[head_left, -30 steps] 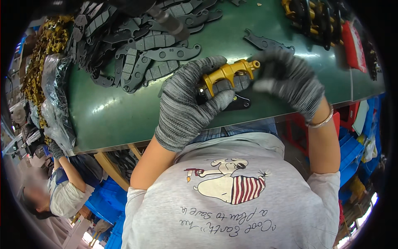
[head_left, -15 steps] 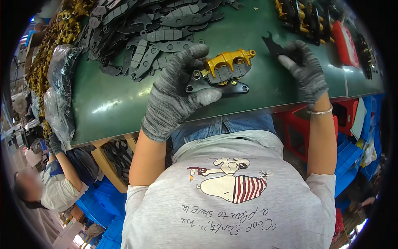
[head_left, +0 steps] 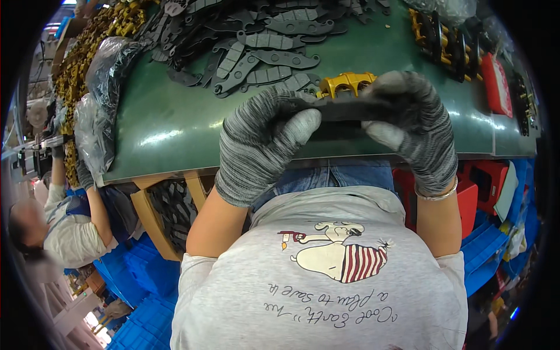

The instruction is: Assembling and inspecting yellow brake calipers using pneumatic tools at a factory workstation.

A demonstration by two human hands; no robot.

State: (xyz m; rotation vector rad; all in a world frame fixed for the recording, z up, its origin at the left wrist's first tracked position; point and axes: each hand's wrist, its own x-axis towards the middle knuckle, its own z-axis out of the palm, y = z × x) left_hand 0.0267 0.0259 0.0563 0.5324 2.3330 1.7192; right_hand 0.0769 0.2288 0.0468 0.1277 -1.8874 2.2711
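Note:
Gloved in grey knit, my left hand [head_left: 254, 149] is closed on a brake caliper with a gold body [head_left: 345, 83] and dark lower parts. My right hand [head_left: 423, 131], in the same kind of glove, pinches a flat dark brake pad [head_left: 353, 111] by its right end. The pad lies across the near side of the caliper, between my two hands, and hides most of it. I cannot tell whether the pad is seated or only held against the caliper. Just beyond my left hand lie loose brake pads [head_left: 268, 74] in a pile.
The green tabletop [head_left: 175, 125] carries gold caliper parts [head_left: 96, 44] and clear plastic bags [head_left: 96, 116] at left. At far right are black-and-gold assemblies [head_left: 446, 46] and a red packet [head_left: 496, 84]. A box of dark parts [head_left: 172, 210] stands below the edge. A co-worker [head_left: 76, 219] works at left.
My right hand has moved left and brought the brake pad onto the caliper. The caliper has tilted in my left hand, so its pads and bracket are now mostly hidden.

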